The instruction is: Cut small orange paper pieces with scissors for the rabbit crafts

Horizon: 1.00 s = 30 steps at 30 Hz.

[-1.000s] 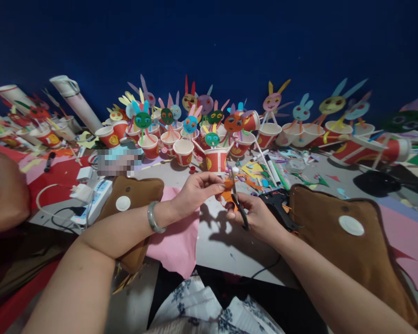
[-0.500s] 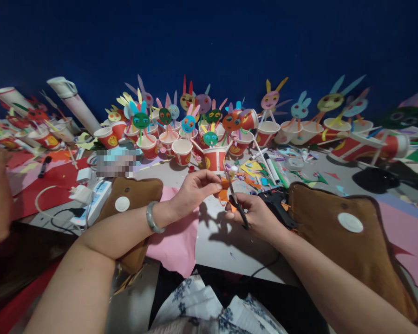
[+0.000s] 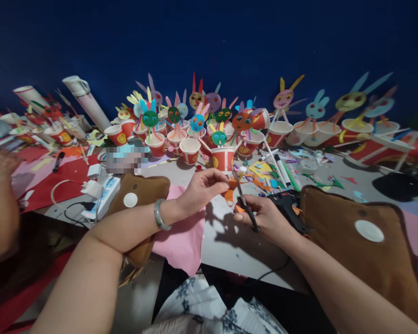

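Observation:
My left hand [image 3: 206,191], with a bracelet on its wrist, pinches a small piece of orange paper [image 3: 231,189] between thumb and fingertips. Black-handled scissors [image 3: 248,212] are in my right hand [image 3: 266,219], fingers wrapped about the handles and blades pointing up and away beside the orange paper. Whether the blades touch the paper I cannot tell. Just beyond the hands stands a red and white paper cup [image 3: 223,160] with a green paper rabbit face [image 3: 219,137] above it. Pink paper [image 3: 185,236] lies under my left forearm.
Several more cups with rabbit faces [image 3: 198,123] line the back. A black glue gun [image 3: 288,208] and a brown cushion-like pouch [image 3: 355,260] lie right; another brown pouch [image 3: 142,195] and a power strip [image 3: 104,197] lie left. Another person's hand [image 3: 0,185] is at the left edge.
The view has turned slightly left, so everything sits further right in the picture. Both hands keep their hold on the orange paper and the scissors. More of the other person's hand shows.

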### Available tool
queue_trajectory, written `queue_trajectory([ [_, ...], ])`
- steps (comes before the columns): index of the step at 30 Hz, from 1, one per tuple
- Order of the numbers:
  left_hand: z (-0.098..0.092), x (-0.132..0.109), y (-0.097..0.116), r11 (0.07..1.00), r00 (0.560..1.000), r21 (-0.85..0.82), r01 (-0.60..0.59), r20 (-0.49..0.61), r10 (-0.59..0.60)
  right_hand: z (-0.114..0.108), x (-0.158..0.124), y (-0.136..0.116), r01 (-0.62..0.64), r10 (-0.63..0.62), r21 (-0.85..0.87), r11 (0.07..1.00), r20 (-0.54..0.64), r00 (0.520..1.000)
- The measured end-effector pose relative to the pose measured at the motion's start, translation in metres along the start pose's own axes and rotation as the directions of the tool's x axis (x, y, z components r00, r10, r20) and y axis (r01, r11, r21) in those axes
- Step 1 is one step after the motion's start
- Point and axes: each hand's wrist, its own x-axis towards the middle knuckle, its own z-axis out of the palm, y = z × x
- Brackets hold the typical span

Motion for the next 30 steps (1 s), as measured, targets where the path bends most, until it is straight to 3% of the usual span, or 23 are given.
queue_trajectory([
  [30,-0.0008,-0.0022,0.0067,1.000,0.999,0.014,0.026,0.038,-0.027,0.0008,0.0032,-0.0017,-0.026,0.026,-0.018,0.999,0.020,0.999],
])
